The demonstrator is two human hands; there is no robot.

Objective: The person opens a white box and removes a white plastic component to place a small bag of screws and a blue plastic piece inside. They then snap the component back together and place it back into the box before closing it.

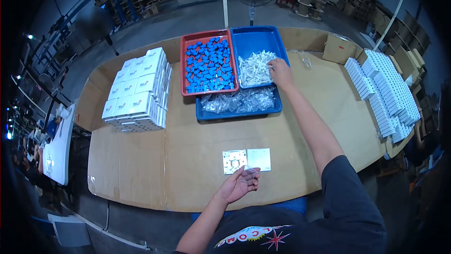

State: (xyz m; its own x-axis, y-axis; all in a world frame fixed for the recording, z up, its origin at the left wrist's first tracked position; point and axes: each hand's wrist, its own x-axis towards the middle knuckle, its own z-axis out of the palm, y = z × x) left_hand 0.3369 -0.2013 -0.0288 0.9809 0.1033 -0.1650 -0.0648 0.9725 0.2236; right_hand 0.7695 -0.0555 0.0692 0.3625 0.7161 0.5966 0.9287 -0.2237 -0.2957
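Observation:
My left hand, palm up with fingers curled, holds a small clear plastic bag near the front of the table. Just beyond it lies an opened white box: one half shows a printed or moulded pattern with a dark centre, the other half is plain white. My right hand reaches to the right side of the blue tray, its fingers closed together at the heap of small white plastic pieces. What those fingertips grip is too small to make out.
A red tray of small blue parts stands left of the blue tray. Below both, another blue tray holds clear plastic bags. White boxes are stacked at left, more white boxes at right. Raised cardboard edges the table.

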